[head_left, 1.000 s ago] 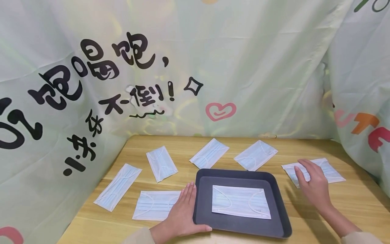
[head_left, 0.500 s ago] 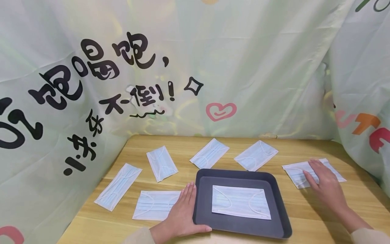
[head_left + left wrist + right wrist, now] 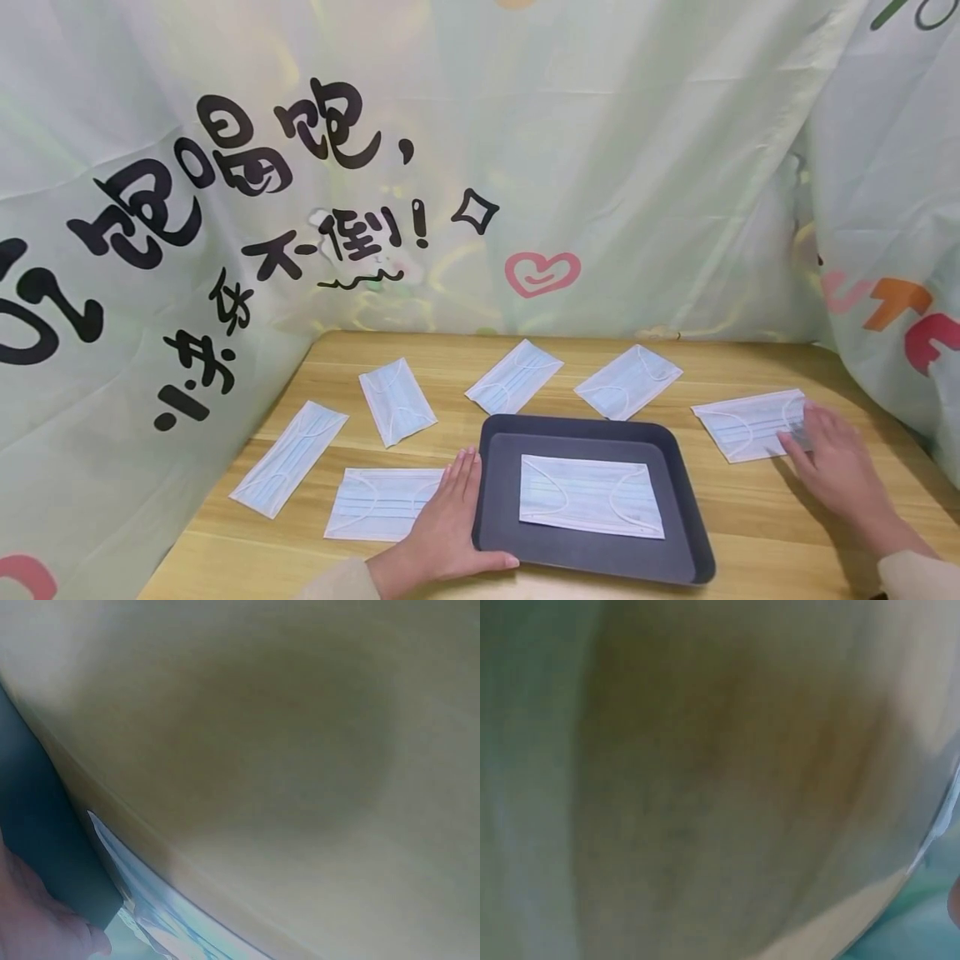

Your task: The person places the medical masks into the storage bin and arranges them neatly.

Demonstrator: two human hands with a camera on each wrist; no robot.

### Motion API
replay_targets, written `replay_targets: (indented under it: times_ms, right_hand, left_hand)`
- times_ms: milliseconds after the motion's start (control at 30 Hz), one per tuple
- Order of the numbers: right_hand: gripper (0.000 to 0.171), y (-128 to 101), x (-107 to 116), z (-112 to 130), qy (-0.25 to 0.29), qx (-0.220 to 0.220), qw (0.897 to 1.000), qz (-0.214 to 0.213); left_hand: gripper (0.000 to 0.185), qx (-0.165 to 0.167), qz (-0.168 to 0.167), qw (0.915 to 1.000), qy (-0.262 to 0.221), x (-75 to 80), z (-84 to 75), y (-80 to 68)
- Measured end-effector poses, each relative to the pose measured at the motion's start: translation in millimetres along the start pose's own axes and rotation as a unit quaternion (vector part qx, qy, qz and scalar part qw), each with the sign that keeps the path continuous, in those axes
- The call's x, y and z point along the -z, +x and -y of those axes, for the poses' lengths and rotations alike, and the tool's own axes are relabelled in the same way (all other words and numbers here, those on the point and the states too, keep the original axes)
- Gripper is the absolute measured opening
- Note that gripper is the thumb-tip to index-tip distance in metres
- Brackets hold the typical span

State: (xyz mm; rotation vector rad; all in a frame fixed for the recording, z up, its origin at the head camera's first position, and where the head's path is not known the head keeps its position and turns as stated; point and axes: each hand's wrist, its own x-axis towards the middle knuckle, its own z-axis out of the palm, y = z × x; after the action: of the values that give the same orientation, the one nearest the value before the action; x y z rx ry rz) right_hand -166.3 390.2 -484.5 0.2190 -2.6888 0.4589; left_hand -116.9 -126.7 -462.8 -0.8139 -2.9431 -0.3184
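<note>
- a wooden counter [image 3: 750, 533] sits in front of a pale green printed curtain [image 3: 600, 167].
- left hand [image 3: 448, 525] – fingers straight, lying flat against the left rim of the dark tray [image 3: 592, 562], over a face mask [image 3: 375, 502].
- right hand [image 3: 840, 467] – fingers flat, pressing on the far-right face mask [image 3: 742, 425]; nothing gripped.
- one mask [image 3: 591, 496] lies in the tray.

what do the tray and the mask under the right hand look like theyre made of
Tray: probably matte dark grey plastic, with smooth moulded rounded corners and no shine. Face mask under the right hand: looks like thin pleated nonwoven fabric, pale blue-white, with white ear loops.
</note>
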Motion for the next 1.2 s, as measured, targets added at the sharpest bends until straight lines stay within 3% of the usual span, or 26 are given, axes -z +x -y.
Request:
replay_targets:
  times_ms: [467, 633, 800, 1000, 1200]
  right_hand:
    - [0.063, -3, 1, -32, 0.015, -0.089, 0.995, 0.044]
    - [0.067, -3, 7, -34, 0.007, -0.151, 0.986, 0.067]
    - [0.055, 3, 13, -28, 0.000, -0.182, 0.983, 0.039]
    - [0.039, 12, 13, -23, 0.011, -0.177, 0.984, -0.005]
    - [0.042, 24, 7, -20, -0.003, -0.185, 0.983, -0.003]
  left_hand:
    - [0.123, -0.010, -0.012, 0.9999, 0.006, -0.4, 0.4, -1.9]
    - [0.124, -0.008, -0.007, 0.9998, 0.015, -0.5, 0.5, -2.6]
    - [0.124, -0.006, 0.008, 0.9998, 0.017, 2.2, 0.8, -1.8]
    - [0.124, -0.005, 0.007, 0.9997, 0.021, 3.9, 1.7, -1.4]
    - [0.125, -0.005, -0.002, 0.9997, 0.022, 3.4, 2.9, -2.5]
